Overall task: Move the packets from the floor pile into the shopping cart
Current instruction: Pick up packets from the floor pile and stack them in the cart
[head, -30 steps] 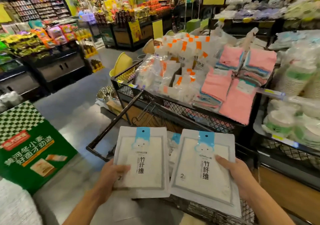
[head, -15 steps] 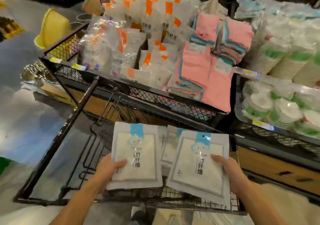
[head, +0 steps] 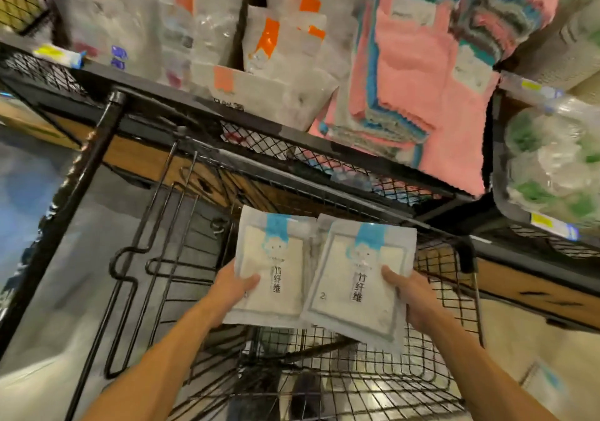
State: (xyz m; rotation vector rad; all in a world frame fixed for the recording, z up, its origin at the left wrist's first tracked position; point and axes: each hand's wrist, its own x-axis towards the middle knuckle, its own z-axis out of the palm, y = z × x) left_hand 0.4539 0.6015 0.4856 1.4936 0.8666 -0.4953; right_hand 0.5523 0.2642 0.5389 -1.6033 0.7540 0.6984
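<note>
Both hands are out over the cart (head: 431,368). The left hand (head: 232,290) pinches one white packet (head: 276,268) at its 8 o'clock corner, thumb on top. The right hand (head: 410,295) grips a second packet (head: 357,286) at its 3 o'clock edge. The packets overlap slightly. Pink towels (head: 409,73) sit at 1 o'clock.
</note>
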